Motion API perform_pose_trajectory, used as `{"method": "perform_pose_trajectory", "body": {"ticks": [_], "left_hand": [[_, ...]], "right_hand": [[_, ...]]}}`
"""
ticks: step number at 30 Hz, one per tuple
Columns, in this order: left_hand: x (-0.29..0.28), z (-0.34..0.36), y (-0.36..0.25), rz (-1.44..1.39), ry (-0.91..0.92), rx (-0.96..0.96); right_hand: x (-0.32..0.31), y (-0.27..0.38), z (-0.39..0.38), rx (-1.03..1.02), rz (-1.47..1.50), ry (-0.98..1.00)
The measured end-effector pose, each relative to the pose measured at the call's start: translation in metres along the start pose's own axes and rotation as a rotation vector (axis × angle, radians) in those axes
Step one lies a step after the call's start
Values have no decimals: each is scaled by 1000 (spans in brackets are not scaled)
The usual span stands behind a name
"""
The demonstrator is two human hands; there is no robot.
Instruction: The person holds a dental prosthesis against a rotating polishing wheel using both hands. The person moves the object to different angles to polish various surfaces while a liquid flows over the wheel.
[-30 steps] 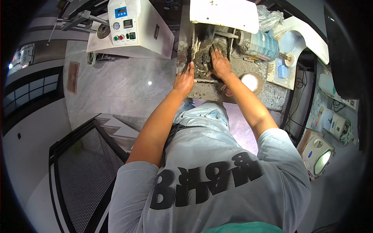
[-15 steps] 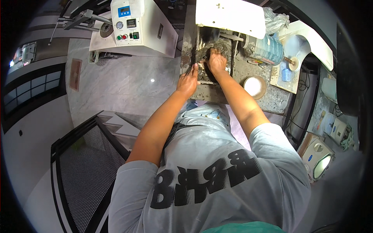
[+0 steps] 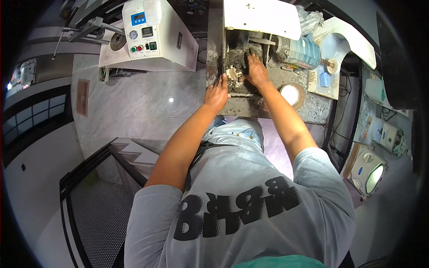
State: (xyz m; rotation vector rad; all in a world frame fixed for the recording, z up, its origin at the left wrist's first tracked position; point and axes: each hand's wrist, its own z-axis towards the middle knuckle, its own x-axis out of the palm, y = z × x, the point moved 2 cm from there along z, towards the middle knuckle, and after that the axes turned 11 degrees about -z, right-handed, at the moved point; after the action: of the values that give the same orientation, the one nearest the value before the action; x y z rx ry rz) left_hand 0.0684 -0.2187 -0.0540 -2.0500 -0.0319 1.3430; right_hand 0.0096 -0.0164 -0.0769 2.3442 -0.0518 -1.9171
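One pale, uneven piece (image 3: 233,73) lay in dark, wet-looking material (image 3: 237,58) inside a trough (image 3: 243,95), between the person's two hands. The right hand (image 3: 257,71) rested over the material with its fingers extended and slightly parted, its thumb close to the pale piece; it gripped nothing that showed. The left hand (image 3: 216,94) lay along the trough's left edge, fingers nearly straight and close together, likewise closed around nothing visible.

The desk (image 3: 310,114) around the trough was grey, mottled and spattered with pale residue. A round bowl (image 3: 302,100) of white material stood on it, right of the trough. Behind the bowl, a clear bluish bottle (image 3: 302,52) lay on its side, and farther right a blue block (image 3: 325,79) sat near a pale wheel (image 3: 332,66) on a rod. A white board (image 3: 263,18) hung over the trough's far end, beside a crumpled plastic bag (image 3: 310,20).

To the left, a white machine (image 3: 178,42) with a control panel stood above a glossy, grey-veined floor (image 3: 134,96). A black perforated panel (image 3: 105,205) filled the lower left, a dark-framed window (image 3: 38,109) the left wall, and a pale device (image 3: 368,174) with a lit opening stood at lower right.
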Motion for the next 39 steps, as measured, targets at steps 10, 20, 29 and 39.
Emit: {"method": "perform_pose_trajectory", "body": {"ticks": [10, 20, 29, 39], "left_hand": [[3, 1, 1, 10, -7, 18], [0, -3, 2, 7, 32, -29], [-1, 1, 3, -30, 44, -17], [2, 8, -9, 3, 74, 10]], "right_hand": [[4, 4, 8, 199, 151, -135], [15, 17, 43, 419, 43, -176], [17, 10, 62, 259, 159, 38], [23, 18, 33, -56, 208, 11]]}}
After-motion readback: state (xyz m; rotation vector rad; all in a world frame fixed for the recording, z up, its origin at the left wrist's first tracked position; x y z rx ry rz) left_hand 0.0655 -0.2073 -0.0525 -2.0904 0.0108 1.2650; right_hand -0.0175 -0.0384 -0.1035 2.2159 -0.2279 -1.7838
